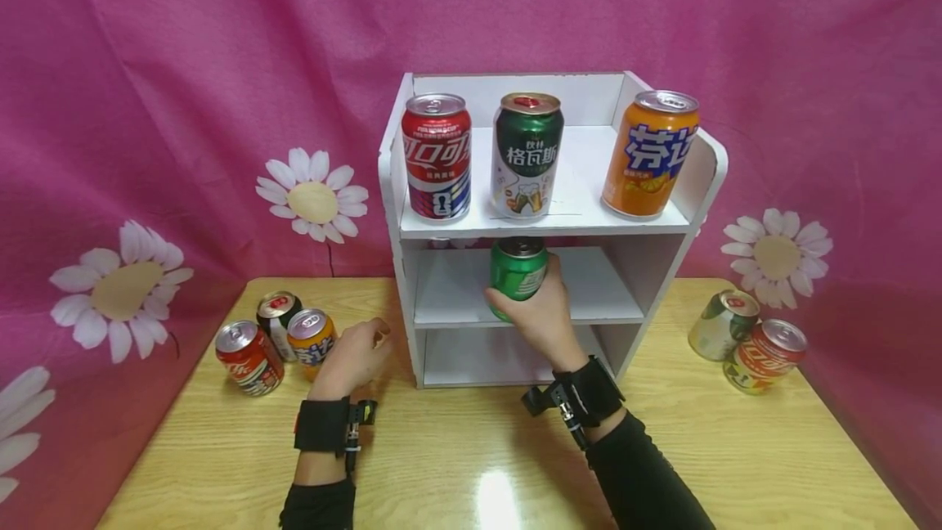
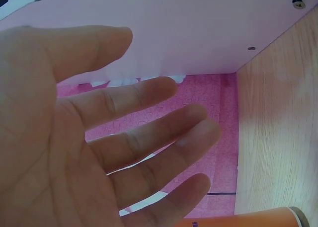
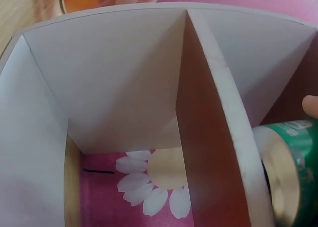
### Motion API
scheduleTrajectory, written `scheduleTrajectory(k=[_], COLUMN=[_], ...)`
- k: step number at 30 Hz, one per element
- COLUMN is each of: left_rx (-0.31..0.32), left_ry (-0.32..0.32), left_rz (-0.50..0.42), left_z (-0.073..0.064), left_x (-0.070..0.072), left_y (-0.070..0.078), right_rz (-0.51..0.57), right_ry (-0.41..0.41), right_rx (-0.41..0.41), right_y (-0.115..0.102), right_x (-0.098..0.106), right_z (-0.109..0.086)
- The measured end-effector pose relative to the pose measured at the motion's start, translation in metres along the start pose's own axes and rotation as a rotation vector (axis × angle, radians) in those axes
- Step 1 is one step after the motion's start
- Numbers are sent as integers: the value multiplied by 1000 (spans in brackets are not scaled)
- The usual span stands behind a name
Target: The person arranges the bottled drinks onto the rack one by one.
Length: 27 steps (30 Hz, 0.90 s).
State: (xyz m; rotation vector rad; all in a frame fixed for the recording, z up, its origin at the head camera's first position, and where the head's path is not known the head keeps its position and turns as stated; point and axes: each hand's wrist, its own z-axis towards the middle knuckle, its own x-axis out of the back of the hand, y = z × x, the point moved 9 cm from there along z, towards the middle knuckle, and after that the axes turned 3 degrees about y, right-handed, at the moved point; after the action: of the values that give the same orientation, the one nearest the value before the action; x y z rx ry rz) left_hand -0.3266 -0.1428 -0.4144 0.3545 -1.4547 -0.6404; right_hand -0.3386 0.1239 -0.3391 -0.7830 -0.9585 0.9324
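Observation:
My right hand (image 1: 540, 309) grips a green can (image 1: 518, 275) upright at the front of the middle shelf (image 1: 589, 285), just under the top board. In the right wrist view the bottom of this green can (image 3: 283, 172) is close to the shelf edge, with one fingertip at its side. My left hand (image 1: 358, 358) holds nothing; its fingers (image 2: 154, 137) are spread and loosely bent in the left wrist view. It is beside the white shelf unit (image 1: 408, 309), near an orange can (image 1: 311, 338) that it partly overlaps in the head view.
On the top shelf stand a red cola can (image 1: 437, 158), a green and white can (image 1: 527, 158) and an orange can (image 1: 651, 155). At left are a red can (image 1: 250, 360) and a dark can (image 1: 278, 321); at right, a green-white can (image 1: 723, 325) and a red-yellow can (image 1: 765, 357).

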Motion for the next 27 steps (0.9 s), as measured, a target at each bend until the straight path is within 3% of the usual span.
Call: scheduleTrajectory(k=[5, 12, 16, 27], left_rx=[13, 15, 10, 14], left_ry=[-9, -17, -10, -9], left_rz=[-5, -5, 7, 6], left_z=[1, -1, -1, 0], left_x=[1, 2, 2, 0], left_y=[-1, -1, 0, 0], right_rz=[16, 162, 162, 194], right_ry=[-15, -212, -289, -269], right_rx=[-14, -34, -12, 9], right_y=[-1, -2, -3, -1], right_x=[-1, -6, -7, -10], right_z=[-1, 2, 7, 9])
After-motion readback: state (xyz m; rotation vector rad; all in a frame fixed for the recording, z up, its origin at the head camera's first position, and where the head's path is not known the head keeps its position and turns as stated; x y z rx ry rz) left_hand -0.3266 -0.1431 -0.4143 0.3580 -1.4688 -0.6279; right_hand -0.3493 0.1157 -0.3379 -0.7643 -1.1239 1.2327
